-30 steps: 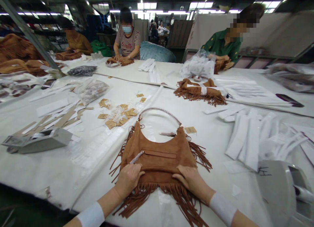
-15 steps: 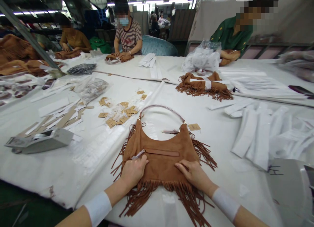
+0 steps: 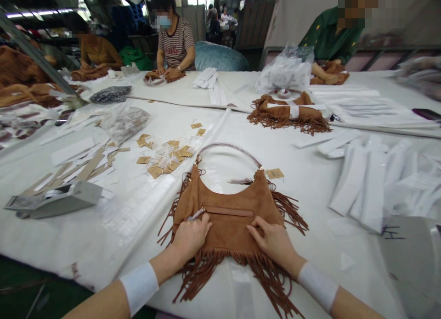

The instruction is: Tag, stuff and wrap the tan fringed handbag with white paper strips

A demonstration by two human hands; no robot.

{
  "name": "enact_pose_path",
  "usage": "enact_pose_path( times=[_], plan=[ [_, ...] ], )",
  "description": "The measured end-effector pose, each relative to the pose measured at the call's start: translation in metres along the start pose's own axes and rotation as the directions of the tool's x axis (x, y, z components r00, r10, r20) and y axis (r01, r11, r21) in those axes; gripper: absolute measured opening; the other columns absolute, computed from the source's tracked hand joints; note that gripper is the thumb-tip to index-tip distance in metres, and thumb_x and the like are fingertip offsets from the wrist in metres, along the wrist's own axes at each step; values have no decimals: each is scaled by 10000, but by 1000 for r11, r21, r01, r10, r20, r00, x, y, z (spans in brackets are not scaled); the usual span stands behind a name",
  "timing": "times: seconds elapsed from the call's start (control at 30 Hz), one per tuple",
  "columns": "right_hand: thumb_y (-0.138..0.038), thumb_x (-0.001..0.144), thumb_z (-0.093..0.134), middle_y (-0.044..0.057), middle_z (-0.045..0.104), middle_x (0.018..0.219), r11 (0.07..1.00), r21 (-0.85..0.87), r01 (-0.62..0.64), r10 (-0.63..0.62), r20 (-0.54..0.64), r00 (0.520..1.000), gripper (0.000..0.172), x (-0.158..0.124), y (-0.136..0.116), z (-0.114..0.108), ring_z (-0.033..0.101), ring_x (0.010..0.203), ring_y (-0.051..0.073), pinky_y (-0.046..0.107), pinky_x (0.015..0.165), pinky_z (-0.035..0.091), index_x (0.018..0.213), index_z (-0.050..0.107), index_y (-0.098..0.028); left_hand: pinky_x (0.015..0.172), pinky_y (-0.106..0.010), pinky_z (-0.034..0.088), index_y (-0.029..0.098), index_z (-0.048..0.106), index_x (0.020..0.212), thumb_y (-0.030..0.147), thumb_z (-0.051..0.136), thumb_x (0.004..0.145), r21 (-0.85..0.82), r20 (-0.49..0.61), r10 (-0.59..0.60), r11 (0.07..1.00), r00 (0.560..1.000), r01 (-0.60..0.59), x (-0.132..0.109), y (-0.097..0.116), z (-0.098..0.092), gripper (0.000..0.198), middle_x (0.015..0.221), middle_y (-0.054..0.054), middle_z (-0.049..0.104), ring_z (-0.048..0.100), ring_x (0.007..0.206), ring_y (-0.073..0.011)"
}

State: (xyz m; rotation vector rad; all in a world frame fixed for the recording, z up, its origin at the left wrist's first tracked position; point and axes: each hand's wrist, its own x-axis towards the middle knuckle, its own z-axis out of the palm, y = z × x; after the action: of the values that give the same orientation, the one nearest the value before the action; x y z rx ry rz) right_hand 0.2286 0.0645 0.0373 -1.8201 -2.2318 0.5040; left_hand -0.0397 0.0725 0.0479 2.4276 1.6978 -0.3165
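The brown fringed bag is laid on the worktop, its lower front apparently being smoothed. Forearms are angled inward; the left hand is curled, the right hand bent, thumb and forefinger drawn close. Whether fabric is pinched by either of the 2 cannot be told. Even handling seems called for next.

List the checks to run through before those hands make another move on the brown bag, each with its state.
1. Brown bag laid flat, strap away from the person: ok.
2. Left hand on the bag: ok, beside the wrapped zip pull.
3. Right hand on the bag: ok, lower right.
4. Fringe tidy: not ok, strands splay out.
5. Tag tied on: cannot tell; it lies by the strap's right end.
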Motion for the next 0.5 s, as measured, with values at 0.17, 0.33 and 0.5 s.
enact_pose_path(
  times=[0.17,0.33,0.5],
  plan=[
    [-353,957,419,50,630,804,956,-239,173,-188,-43,981,236,-2,-6,-3,586,783,198,299,651,372,823,547,-206,858,-418,498,285,371,1385,104,397,919,112,-209,349,937,913,-332,-2,6,-4,501,1289,-157,519,553,1122,-272],
    [-302,959,427,41,569,856,924,-302,234,-249,-14,968,181,0,-7,-6,537,810,183,295,680,377,842,525,-203,1081,-359,332,184,503,1265,147,366,940,-73,-222,677,706,702,-705,10,7,-11,355,1379,-86,484,421,1279,-199],
    [-272,962,414,27,558,847,932,-251,261,-259,42,965,163,3,-3,-7,536,772,168,295,651,367,854,516,-204,1100,-443,274,216,496,1266,370,367,976,-94,-228,607,765,762,-637,16,16,-9,353,1439,-90,411,369,1323,-244]
  ],
)
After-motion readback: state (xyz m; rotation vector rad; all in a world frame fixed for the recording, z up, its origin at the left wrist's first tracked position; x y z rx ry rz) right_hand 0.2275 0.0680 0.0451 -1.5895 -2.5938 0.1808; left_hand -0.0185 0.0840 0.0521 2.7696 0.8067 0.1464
